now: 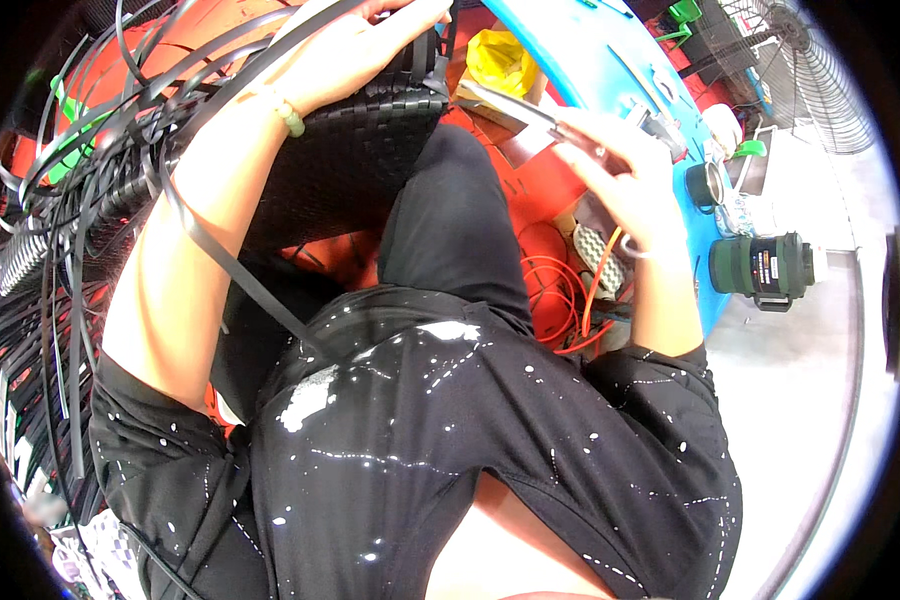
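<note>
A black woven plastic-strip basket (pixel 340 150) leans over my lap on the left, with long loose black strips (pixel 220 250) trailing from it. My left hand (pixel 370 45) lies over its upper part at the top edge of the view. The fingers I can see there are stretched out, and some are cut off by the frame. To the right of the basket, my right hand (pixel 620 170) grips a slim metal tool (pixel 510 103) with a long pale blade pointing up and left. The tool's exact kind is not clear, as my fingers cover its rear end.
A blue table (pixel 570 45) stands at the right, bearing a dark green cylindrical container (pixel 765 270) and a cup (pixel 705 185). A yellow bag (pixel 500 62) sits beyond the basket. Orange cable (pixel 560 300) coils on the red floor. A fan (pixel 810 80) stands at far right.
</note>
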The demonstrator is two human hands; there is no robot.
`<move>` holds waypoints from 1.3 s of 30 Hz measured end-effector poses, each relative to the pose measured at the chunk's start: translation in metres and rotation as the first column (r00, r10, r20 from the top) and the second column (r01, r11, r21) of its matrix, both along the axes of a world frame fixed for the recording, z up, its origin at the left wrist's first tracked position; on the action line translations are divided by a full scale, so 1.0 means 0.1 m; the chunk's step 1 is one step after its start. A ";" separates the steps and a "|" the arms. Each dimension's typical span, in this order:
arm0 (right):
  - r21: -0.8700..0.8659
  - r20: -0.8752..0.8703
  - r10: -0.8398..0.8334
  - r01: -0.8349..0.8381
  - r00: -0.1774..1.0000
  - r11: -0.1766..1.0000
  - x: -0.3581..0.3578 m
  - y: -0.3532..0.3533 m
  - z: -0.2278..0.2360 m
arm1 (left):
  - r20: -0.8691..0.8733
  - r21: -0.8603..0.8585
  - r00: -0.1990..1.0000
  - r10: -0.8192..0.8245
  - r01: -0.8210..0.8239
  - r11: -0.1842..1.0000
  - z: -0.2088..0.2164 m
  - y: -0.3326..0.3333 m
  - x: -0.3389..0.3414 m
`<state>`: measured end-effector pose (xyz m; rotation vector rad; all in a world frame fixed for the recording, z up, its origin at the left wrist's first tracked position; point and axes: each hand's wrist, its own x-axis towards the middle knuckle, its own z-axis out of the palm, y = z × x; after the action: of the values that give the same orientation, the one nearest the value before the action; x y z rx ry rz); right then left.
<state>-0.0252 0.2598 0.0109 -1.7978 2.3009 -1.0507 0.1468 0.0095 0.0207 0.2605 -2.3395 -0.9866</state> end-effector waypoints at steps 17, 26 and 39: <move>-0.410 0.623 0.095 0.221 0.776 0.885 0.66 -0.64 -0.42 | 0.072 -0.099 0.997 -0.012 0.019 0.995 -0.15 -0.10 -0.03; -0.338 0.587 0.052 0.186 0.808 0.922 0.69 -0.79 -0.60 | 0.015 0.145 0.989 -0.147 0.144 0.979 -0.01 0.08 0.07; -0.482 0.022 -0.112 0.109 0.993 0.869 0.60 -0.95 -0.62 | 0.020 -0.443 0.996 0.085 -0.067 0.894 0.02 0.09 0.47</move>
<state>0.0350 0.1652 -0.0510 -1.8193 2.3127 -1.7765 0.1934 0.0184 0.0231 0.1875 -2.4903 -0.3916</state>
